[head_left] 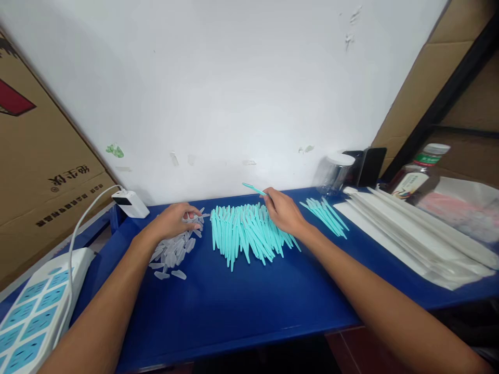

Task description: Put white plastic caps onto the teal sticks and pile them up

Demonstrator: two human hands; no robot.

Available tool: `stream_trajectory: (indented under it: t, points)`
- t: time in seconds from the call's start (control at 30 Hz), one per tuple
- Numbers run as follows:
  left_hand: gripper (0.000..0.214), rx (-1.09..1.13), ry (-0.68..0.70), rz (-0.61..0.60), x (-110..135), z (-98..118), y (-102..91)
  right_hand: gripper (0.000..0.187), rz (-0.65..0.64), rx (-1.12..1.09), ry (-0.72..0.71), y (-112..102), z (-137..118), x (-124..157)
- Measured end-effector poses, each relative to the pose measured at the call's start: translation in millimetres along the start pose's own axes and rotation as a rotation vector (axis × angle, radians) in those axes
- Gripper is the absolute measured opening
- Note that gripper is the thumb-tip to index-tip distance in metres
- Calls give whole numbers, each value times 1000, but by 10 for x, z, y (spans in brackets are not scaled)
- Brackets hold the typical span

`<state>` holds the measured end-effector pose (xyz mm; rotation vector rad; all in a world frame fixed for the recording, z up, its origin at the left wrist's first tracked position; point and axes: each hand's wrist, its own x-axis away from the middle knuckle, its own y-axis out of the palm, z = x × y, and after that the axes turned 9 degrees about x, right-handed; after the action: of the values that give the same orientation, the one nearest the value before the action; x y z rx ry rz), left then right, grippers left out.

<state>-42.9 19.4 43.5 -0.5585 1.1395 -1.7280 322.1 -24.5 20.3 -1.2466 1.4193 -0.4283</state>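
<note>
The right hand [284, 212] pinches one teal stick [253, 189], long axis slanting up-left toward the left hand [175, 221]; its fingers [194, 214] curl over the clear caps [171, 254]; whether they grip one, I cannot tell.

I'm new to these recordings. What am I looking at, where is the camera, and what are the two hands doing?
There is no machine: a person works with bare hands. The single picture comes from a camera worn on the head, looking forward and down, so both forearms reach in from the bottom. The surface is a blue table. The left hand lies with curled fingers on a heap of clear caps; whether it grips one is unclear. The right hand pinches one teal stick, lifted above a pile of teal sticks. Further right lie a smaller bunch and stacked white packets. A power strip sits far left.
</note>
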Motion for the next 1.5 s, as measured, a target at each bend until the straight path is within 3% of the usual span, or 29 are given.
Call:
stream_trajectory:
  t: [0.17, 0.4, 0.63, 0.8, 0.93, 1.1, 1.37, 1.5]
  points:
    - [25, -32, 12, -107, -17, 100, 62, 23, -46, -55, -43, 30, -48, 26]
    - [36, -45, 60, -23, -16, 88, 162, 24, -83, -58, -40, 45, -46, 39]
    - [29, -43, 39, -79, -16, 25, 253, 30, -76, -119, -84, 69, -41, 38]
    - [32, 168, 37, 72, -13, 167, 242, 41, -69, -268, -111, 59, -69, 16]
    - [32, 428, 85, 200, -19, 383, 293, 35, -69, -330, -147, 43, -107, 16]
    - [35, 630, 95, 231, -26, 512, 415, 32, -113, -324, -159, 4, -117, 34]
    - [34, 694, 79, 244, -13, 516, 457, 31, -173, -274, -201, -56, -151, 37]
    - [34, 747, 66, 239, 11, 617, 495, 32, -155, -262, -234, -43, -229, 67]
